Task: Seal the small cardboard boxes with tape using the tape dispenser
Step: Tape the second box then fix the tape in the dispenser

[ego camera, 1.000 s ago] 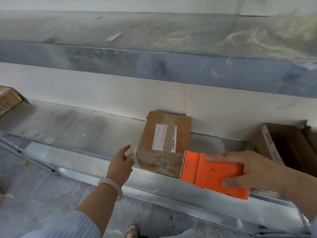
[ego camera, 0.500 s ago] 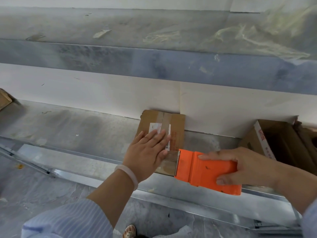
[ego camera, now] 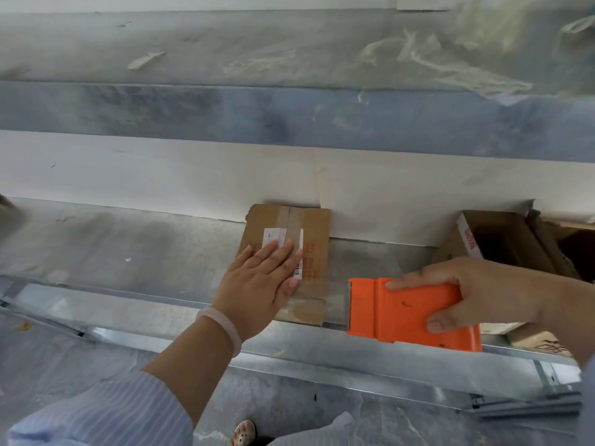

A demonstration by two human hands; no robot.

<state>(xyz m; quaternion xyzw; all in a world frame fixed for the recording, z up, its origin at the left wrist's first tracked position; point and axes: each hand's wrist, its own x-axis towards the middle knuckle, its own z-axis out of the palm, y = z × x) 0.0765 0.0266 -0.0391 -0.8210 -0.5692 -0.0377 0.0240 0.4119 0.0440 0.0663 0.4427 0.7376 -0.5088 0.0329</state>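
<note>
Just right of the small box, the right hand grips the orange tape dispenser. The left hand presses flat on the box top.

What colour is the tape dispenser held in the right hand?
The tape dispenser is bright orange; the head view shows it, gripped by the right hand.

The person wore a pale blue shirt with fine white pinstripes, its loose left sleeve ending partway up the forearm at the near left, and a sliver of the right sleeve showed at the right edge. A smooth, milky white round bangle circled the wrist behind the bare left hand, and the right hand was bare too. At the near edge a beige perforated clog covered one foot.
</note>
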